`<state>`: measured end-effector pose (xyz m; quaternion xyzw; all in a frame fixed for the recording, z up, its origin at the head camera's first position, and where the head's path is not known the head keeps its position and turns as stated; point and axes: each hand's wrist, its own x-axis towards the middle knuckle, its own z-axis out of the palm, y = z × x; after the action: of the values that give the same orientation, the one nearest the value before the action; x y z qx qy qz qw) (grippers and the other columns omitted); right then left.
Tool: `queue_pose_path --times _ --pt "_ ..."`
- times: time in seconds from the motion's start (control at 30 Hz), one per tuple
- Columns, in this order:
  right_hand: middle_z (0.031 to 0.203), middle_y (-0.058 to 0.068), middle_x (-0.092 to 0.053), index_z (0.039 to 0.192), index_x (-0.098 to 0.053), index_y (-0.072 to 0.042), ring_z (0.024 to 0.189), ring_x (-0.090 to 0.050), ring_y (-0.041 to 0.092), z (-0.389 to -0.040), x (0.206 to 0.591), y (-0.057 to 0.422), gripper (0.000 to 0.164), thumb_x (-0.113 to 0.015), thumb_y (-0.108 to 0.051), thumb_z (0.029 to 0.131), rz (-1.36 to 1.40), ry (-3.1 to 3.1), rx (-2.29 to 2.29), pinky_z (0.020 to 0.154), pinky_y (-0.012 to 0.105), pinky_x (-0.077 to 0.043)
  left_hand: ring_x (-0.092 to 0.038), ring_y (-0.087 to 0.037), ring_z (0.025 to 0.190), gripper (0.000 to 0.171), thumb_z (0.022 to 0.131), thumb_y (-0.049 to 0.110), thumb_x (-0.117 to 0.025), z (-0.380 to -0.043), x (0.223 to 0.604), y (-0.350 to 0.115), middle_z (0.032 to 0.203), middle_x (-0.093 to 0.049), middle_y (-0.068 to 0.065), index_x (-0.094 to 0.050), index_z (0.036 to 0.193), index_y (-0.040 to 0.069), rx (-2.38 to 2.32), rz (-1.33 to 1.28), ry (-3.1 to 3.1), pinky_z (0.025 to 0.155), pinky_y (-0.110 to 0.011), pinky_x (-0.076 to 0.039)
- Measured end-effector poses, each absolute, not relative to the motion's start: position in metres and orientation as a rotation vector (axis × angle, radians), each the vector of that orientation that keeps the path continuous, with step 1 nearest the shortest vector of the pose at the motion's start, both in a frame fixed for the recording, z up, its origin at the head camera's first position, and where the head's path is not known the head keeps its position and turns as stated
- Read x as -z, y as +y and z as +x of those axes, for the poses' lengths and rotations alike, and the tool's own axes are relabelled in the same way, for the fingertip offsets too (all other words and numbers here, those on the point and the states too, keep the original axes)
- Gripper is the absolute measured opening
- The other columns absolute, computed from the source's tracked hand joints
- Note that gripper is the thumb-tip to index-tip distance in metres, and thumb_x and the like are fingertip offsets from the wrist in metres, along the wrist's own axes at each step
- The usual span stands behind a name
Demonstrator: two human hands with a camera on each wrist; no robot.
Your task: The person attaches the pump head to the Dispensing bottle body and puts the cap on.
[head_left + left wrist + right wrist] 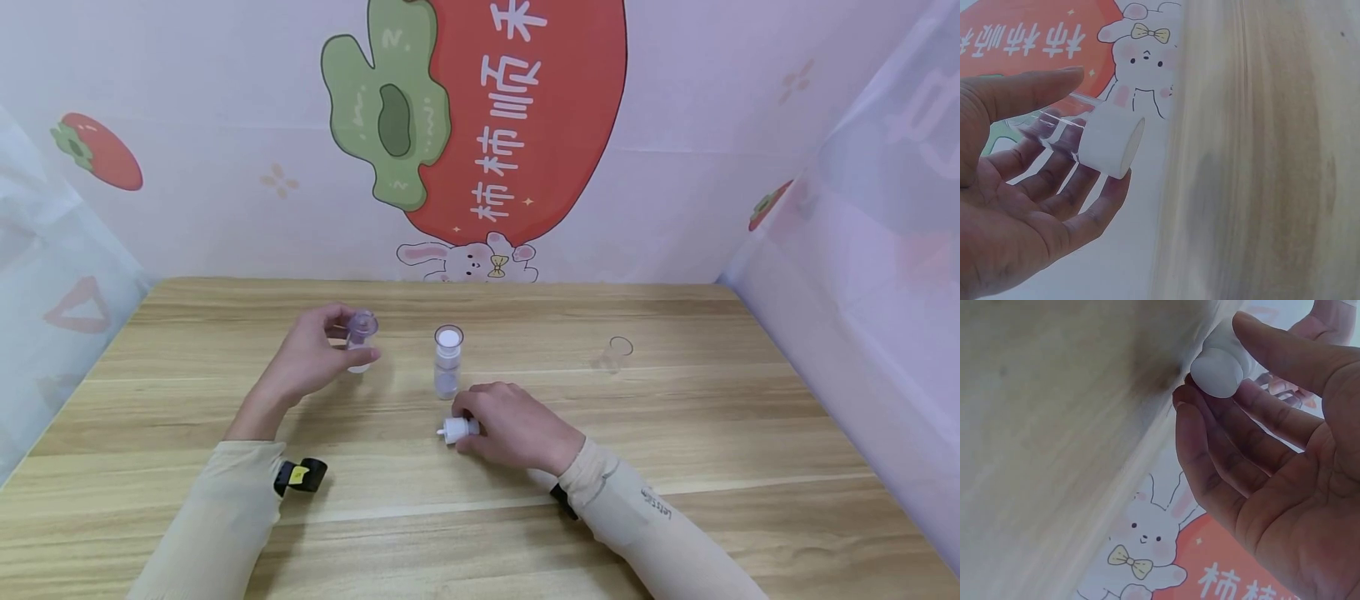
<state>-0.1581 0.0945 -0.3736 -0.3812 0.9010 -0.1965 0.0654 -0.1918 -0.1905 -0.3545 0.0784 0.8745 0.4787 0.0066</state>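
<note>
My left hand (311, 354) holds a clear plastic container with a white end (1110, 142) between thumb and curled fingers, just above the table. Its clear rim (363, 323) points up in the head view. With thumb and fingertips, my right hand (517, 429) pinches a small white dropper bottle (455, 430), tilted on its side with its narrow tip toward the left. In the right wrist view the round white end (1216, 373) of that bottle faces the camera. Between the hands stands a clear cylinder (447, 383) with a white piece (449, 339) inside its upper part.
A clear empty-looking cup (617, 357) stands on the wooden table (675, 450) to the right. A printed cloth (247, 208) closes off the back and both sides. Black straps with a wrist camera (302, 475) sit on the sleeves.
</note>
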Motion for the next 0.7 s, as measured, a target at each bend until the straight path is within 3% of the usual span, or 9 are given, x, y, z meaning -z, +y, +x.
queue_pose_path --times 0.23,0.7 --pt "0.094 -0.004 -0.068 0.102 -0.071 -0.010 0.076 -0.059 0.008 -0.159 0.370 0.096 0.022 -0.084 -0.018 0.085 -1.123 2.698 0.624 0.069 0.021 -0.050 -0.061 -0.035 0.112 0.050 0.086 0.016 -0.082 -0.190 0.350 -0.188 0.119 -0.064 -0.018 -0.061 0.128 -0.002 -1.482 0.256 2.750 0.084 -0.037 -0.052" --pt "0.092 -0.007 -0.066 0.100 -0.071 -0.012 0.079 -0.062 0.012 -0.159 0.363 0.098 0.020 -0.084 -0.015 0.085 -1.114 2.669 0.681 0.071 0.022 -0.050 -0.062 -0.039 0.111 0.049 0.086 0.010 -0.080 -0.183 0.336 -0.179 0.122 -0.063 -0.019 -0.060 0.130 0.000 -1.455 0.331 2.836 0.092 -0.052 -0.053"
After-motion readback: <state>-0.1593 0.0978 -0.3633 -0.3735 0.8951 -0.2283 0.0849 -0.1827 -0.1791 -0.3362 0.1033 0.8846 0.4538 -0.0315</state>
